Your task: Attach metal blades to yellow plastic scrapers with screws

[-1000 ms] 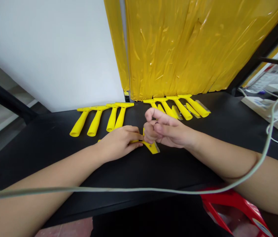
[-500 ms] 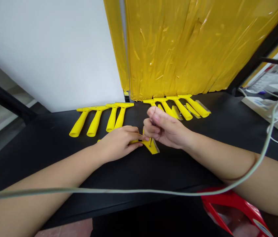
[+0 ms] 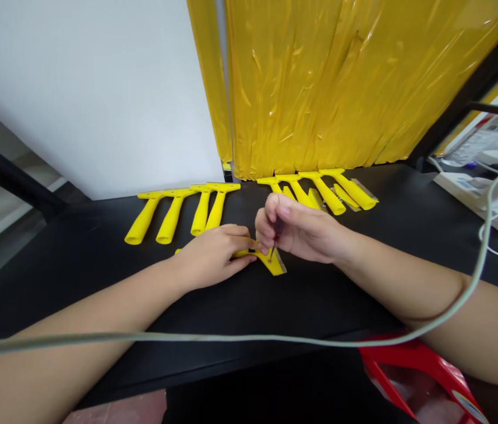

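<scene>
A yellow scraper (image 3: 274,268) with a thin blade strip along its edge lies on the black table. My left hand (image 3: 218,253) is closed around its handle and presses it down. My right hand (image 3: 304,229) grips a screwdriver (image 3: 272,252), whose thin dark shaft slants down to a screw in the scraper's head. The screwdriver's handle is mostly hidden by my fingers. Behind my left hand lie several yellow scraper handles (image 3: 170,217) in a row. A second group of yellow handles (image 3: 329,195) and loose yellow pieces lies beyond my right hand.
A pale cable (image 3: 240,338) hangs across the view in front of my forearms. At the back stand a white panel (image 3: 99,88) and a yellow-wrapped stack (image 3: 319,88). White trays (image 3: 470,191) with wires are at right, and a red object (image 3: 417,371) is below the table edge.
My right hand has shifted slightly right and its fingers have loosened and rolled around the screwdriver, which leans more. My left hand holds the scraper in the same place.
</scene>
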A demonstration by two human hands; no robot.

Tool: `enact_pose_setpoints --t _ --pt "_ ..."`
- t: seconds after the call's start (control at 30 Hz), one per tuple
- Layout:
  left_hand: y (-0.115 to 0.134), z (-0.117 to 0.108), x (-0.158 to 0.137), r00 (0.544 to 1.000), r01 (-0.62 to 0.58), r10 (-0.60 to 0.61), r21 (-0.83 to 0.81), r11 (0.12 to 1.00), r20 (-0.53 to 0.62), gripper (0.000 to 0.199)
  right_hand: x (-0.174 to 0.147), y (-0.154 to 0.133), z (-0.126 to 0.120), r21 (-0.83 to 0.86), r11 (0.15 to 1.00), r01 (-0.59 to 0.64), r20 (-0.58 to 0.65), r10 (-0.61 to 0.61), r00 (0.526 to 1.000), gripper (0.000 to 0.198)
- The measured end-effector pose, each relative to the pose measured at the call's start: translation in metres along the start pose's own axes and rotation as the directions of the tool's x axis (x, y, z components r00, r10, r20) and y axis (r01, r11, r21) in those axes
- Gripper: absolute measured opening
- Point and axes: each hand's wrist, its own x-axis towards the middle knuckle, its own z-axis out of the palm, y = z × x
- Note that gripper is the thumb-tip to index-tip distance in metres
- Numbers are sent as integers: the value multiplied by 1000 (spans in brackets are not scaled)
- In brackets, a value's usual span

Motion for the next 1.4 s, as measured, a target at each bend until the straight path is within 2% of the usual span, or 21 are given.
enact_pose_setpoints --t 0.17,0.3,0.47,0.63,0.93,1.07,1.17,1.3,1.4 --pt "2 -2 0 1000 4 -4 2 1000 21 23 1 0 -5 -39 999 -9 50 11 999 44" --pt "2 -3 1 999 22 -23 6 1000 35 23 -1 0 -1 2 999 -34 20 34 999 34" --pt "1 -1 0 999 14 -15 28 1000 40 26 0 -1 -2 -3 1000 -6 -37 5 999 35" --pt "1 -2 0 999 12 -13 21 1000 45 25 0 1 -7 -16 999 -28 36 28 999 36" --pt "-1 2 -2 997 -69 69 40 997 -17 21 1 0 -5 -39 999 -27 13 27 1000 36" --pt "-1 2 -1 997 -71 71 55 996 -1 22 1 1 -7 -7 998 -66 70 67 995 44" --pt "-3 3 -2 996 -84 84 63 995 -6 24 -1 1 -7 6 999 -50 42 50 998 37" --pt "-5 6 -2 993 -115 117 71 991 -28 27 0 0 -9 -56 998 1 -16 -2 1000 37" --pt "-5 6 -2 990 -130 135 99 986 -37 30 1 0 -9 -50 998 -25 14 26 1000 42"
